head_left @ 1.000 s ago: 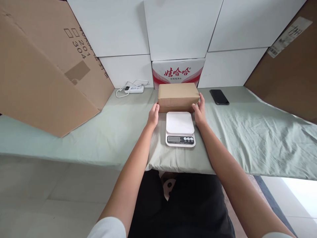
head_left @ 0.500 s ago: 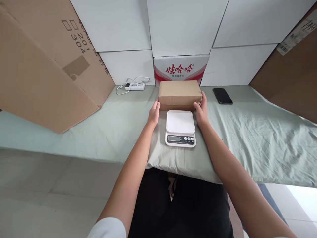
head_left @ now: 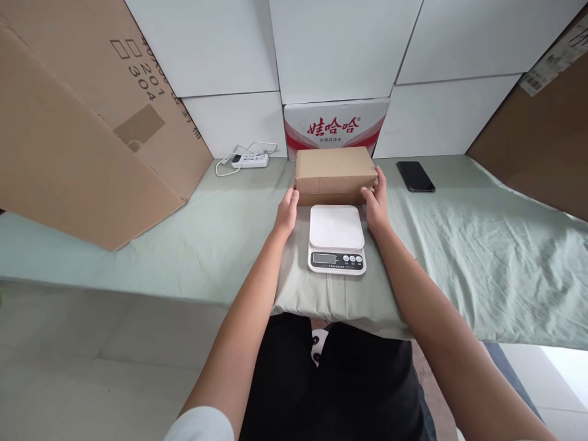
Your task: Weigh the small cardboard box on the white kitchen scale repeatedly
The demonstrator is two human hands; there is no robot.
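Note:
A closed brown cardboard box (head_left: 335,177) is gripped between my two hands, just behind the scale. My left hand (head_left: 287,209) presses on its left end, the thumb at the near corner. On the opposite end my right hand (head_left: 376,199) has its thumb against the front face and its fingers round the side. Between my forearms lies a white kitchen scale (head_left: 337,239), its flat platform bare and its display and round buttons facing me. Whether the box rests on the cloth or is slightly raised, I cannot tell.
Behind the box stands a white and red carton (head_left: 335,125) against white panels. A white power strip (head_left: 250,160) with a cable lies back left, a black phone (head_left: 415,176) back right. Large cardboard boxes flank the green cloth (head_left: 220,245) at left (head_left: 92,135) and right (head_left: 546,135).
Hands and box hold nearly the same place and grip. The whole view has shifted very slightly.

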